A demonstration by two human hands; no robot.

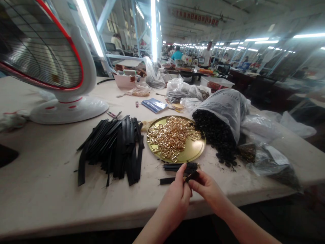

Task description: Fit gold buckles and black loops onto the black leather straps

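Note:
Near the table's front edge, my left hand (179, 189) is closed on a black strap (167, 181) that sticks out to its left. A small gold piece shows between the fingers. My right hand (203, 184) pinches the black strap's other end, close against the left. Just beyond both hands lie several short black straps (175, 167). A round gold tray (195, 149) behind them holds a heap of gold buckles (172, 135). Left of the tray is a pile of long black strips (114, 145).
A plastic bag (225, 105) spills small black pieces (215, 130) right of the tray. A white fan (68, 110) stands at the left. A blue booklet (154, 105) and more bags lie farther back. People are in the background.

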